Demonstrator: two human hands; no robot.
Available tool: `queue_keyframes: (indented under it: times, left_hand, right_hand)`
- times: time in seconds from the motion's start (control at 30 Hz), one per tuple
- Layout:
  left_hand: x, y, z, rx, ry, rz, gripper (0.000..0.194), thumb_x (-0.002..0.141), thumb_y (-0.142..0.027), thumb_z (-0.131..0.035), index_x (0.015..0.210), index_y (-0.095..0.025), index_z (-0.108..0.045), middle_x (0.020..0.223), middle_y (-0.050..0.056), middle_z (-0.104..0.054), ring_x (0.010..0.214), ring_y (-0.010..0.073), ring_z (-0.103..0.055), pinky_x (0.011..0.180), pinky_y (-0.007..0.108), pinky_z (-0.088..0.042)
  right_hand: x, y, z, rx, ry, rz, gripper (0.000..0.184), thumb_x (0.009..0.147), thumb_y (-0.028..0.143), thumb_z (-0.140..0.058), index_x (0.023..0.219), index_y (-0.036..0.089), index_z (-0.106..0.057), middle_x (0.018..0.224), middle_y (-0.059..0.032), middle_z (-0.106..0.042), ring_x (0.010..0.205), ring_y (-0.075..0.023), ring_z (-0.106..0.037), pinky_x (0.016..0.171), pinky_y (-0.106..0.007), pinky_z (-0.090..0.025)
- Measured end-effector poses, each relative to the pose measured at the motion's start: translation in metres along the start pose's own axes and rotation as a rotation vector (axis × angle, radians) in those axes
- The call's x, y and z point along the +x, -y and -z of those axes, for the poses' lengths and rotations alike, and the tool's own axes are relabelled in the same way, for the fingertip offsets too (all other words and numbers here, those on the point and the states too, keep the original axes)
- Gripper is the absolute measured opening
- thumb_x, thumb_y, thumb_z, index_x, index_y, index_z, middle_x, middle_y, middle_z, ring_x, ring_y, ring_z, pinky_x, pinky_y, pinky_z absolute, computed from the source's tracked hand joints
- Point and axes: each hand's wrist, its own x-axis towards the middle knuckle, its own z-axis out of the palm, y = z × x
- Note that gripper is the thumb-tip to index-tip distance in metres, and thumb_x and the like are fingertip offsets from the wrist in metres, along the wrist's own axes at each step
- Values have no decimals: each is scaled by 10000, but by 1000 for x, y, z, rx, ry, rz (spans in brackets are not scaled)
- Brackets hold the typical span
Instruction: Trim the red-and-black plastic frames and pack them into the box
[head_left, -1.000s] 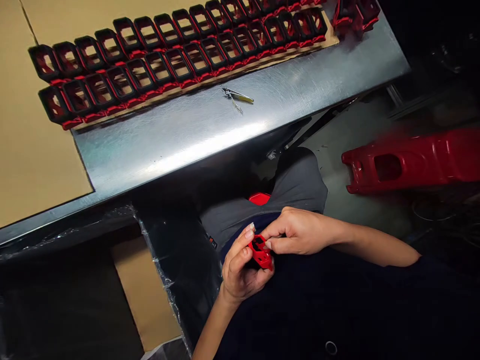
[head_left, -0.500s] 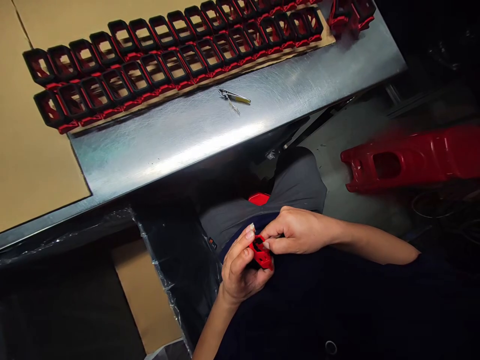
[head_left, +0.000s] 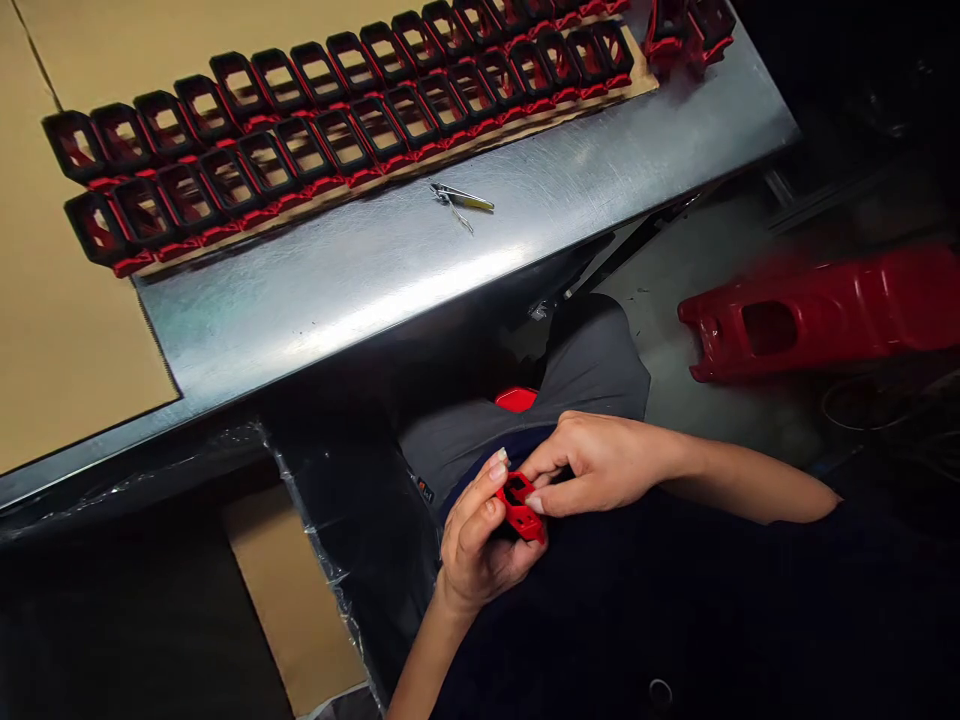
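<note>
The left hand (head_left: 480,545) is gripping a small red part (head_left: 523,512) in curled fingers. The right hand (head_left: 600,468) is pinching its rim.

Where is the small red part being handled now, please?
In the head view, the red part is below centre, held in the left hand with the right hand touching it.

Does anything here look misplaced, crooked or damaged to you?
The back row of black and red frames steps slightly out of line near its left end. A metal tool lies alone, perhaps stray, on the metal table. I see no spill. The red part in the left hand is too covered to judge.
</note>
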Motion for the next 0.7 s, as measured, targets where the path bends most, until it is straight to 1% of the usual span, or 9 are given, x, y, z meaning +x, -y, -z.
queue_keyframes:
  times: [0.13,0.2,0.27,0.37,0.43,0.47,0.57,0.63,0.7]
  left_hand:
    - [0,0,0,28,22,-6,838,718,-110,-833,1448,-187,-428,1321,165,-662,1181,305,-700,923,461,-646]
    - [0,0,-1,34,27,5,840,700,-106,-846,1431,-221,-446,1311,145,-671,1155,300,-713,894,465,-656]
    - [0,-1,-4,-22,-3,53,836,703,-123,-847,1431,-249,-456,1322,127,-661,1156,294,-711,895,475,-653]
    - [-1,-5,-7,-255,-131,262,787,759,-175,-816,1453,-275,-459,1379,112,-611,1245,286,-660,957,451,-625]
    - [-1,-8,-9,-452,-216,445,766,800,-238,-803,1477,-295,-449,1398,103,-595,1296,277,-625,1017,414,-590]
    - [-1,-10,-10,-550,-240,523,760,816,-276,-798,1487,-306,-444,1406,101,-592,1315,276,-611,1046,405,-570]
    - [0,-14,-14,-812,-267,675,710,843,-359,-773,1481,-324,-462,1457,98,-565,1383,298,-546,1114,425,-515]
    - [2,-16,-16,-929,-276,724,663,841,-365,-769,1444,-330,-494,1480,92,-547,1415,314,-509,1146,459,-483]
    - [4,-17,-18,-980,-276,751,644,823,-351,-787,1406,-339,-512,1474,87,-548,1417,322,-505,1171,496,-448]
  right_hand:
    - [5,1,-12,-158,-175,-50,291,846,201,-621,564,150,-569,490,77,-437,443,-42,-323,505,-231,-240]
    - [5,1,-12,-197,-167,-48,317,854,193,-607,544,151,-555,463,78,-409,424,-43,-299,495,-238,-221]
    - [2,-3,-6,-181,-136,-32,296,881,195,-565,592,154,-618,480,62,-483,433,-53,-356,500,-229,-245]
    - [-5,-17,11,-114,-368,-168,309,933,290,-533,734,156,-726,631,4,-685,518,-88,-517,546,-216,-336]
    - [-9,-28,20,-24,-522,-306,382,936,423,-570,725,151,-736,667,-33,-725,570,-118,-585,579,-227,-387]
    - [-11,-32,22,42,-524,-335,433,923,488,-597,687,150,-728,649,-47,-722,594,-134,-612,598,-234,-412]
    - [-10,-40,12,301,-326,-247,510,871,617,-654,730,135,-743,699,-79,-743,729,-176,-689,708,-261,-486]
    - [-6,-40,-5,481,-150,-176,536,855,637,-676,967,119,-758,855,-99,-773,816,-183,-703,771,-279,-507]
    - [-2,-38,-22,614,-21,-145,609,844,638,-696,1147,110,-708,864,-78,-757,756,-151,-668,725,-262,-493]
